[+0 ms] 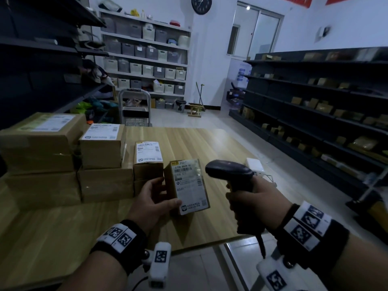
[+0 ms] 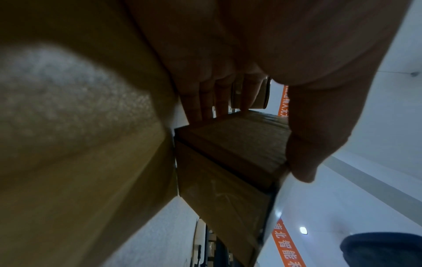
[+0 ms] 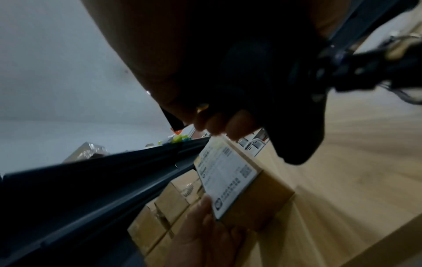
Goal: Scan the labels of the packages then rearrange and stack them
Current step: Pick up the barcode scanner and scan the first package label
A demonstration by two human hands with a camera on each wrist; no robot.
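Note:
My left hand [image 1: 156, 198] grips a small brown package [image 1: 188, 186] by its near left corner, thumb on the white label, label face up, over the wooden table [image 1: 63, 223]. The same package [image 3: 230, 184] shows in the right wrist view, and its cardboard underside [image 2: 233, 150] in the left wrist view. My right hand [image 1: 249, 204] holds a black barcode scanner [image 1: 231, 171] by its handle, head pointing left toward the package label. Stacks of labelled brown packages [image 1: 100, 148] stand on the table's left side, a narrow one [image 1: 148, 158] nearest the held package.
A small white device [image 1: 255, 164] lies on the table behind the scanner. Dark shelving [image 1: 315, 106] with small boxes lines the right; more dark shelves [image 1: 42, 59] are at the left. A step stool [image 1: 135, 110] stands beyond the table's far edge.

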